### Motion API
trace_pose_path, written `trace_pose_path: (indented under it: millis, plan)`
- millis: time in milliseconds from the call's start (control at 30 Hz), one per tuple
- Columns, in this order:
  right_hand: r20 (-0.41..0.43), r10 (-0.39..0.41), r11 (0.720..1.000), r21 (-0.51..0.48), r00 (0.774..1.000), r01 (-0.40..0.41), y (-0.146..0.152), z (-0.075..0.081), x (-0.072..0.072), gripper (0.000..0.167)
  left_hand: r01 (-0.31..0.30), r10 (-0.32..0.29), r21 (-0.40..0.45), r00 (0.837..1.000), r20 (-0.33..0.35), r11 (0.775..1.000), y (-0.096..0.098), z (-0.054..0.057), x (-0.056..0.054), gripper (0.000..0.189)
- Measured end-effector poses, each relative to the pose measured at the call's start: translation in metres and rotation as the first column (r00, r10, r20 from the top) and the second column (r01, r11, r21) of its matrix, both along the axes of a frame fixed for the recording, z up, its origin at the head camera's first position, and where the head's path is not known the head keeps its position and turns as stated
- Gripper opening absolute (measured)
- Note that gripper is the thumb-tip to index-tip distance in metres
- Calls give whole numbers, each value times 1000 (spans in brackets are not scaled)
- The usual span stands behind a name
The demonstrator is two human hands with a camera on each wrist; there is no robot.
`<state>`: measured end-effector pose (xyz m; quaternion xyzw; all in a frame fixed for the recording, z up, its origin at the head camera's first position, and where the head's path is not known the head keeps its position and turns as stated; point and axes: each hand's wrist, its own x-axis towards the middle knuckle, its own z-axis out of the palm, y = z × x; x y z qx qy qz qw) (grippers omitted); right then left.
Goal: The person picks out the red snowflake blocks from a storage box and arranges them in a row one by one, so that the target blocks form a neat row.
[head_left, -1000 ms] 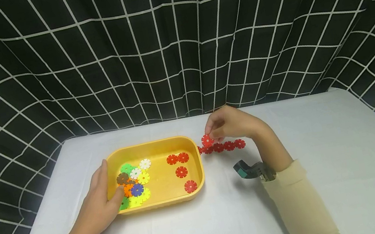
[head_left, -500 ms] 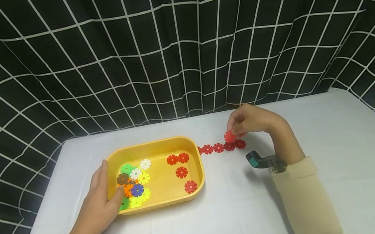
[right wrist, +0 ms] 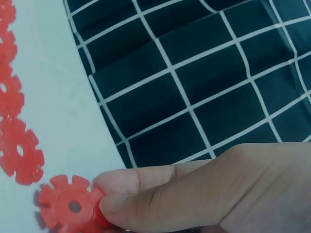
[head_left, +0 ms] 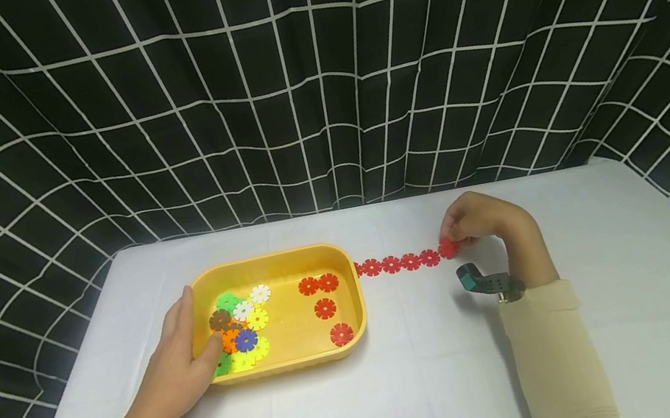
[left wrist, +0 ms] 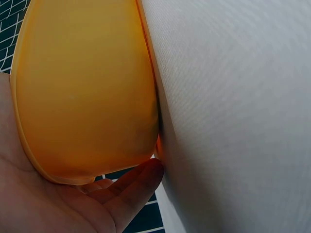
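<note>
Left hand [head_left: 174,364] clamped on left end of yellow plastic tray [head_left: 307,358], thumb over edge. In tray: multicoloured notched discs [head_left: 246,340] heaped at left, four red notched discs [head_left: 325,308] at right. Right of tray, on white-covered desk [head_left: 402,399]: row of red discs [head_left: 391,265]. Just beside row's right end: right hand [head_left: 476,218] pinching single red disc [head_left: 447,248]. Hands well apart.

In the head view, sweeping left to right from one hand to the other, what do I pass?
Left hand, blue disc, four red discs in the yellow tray, row of red discs outside it, held red disc, right hand.
</note>
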<state>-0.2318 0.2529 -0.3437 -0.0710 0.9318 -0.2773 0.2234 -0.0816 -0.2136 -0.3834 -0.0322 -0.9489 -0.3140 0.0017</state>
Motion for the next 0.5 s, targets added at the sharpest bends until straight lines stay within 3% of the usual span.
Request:
trace_pose_path:
  millis: [500]
  plan:
    - [19,-12,1000,23,1000,12,-1,-10,-3,10,-4,4,-6,1000,-2,1000,0,0,0,86]
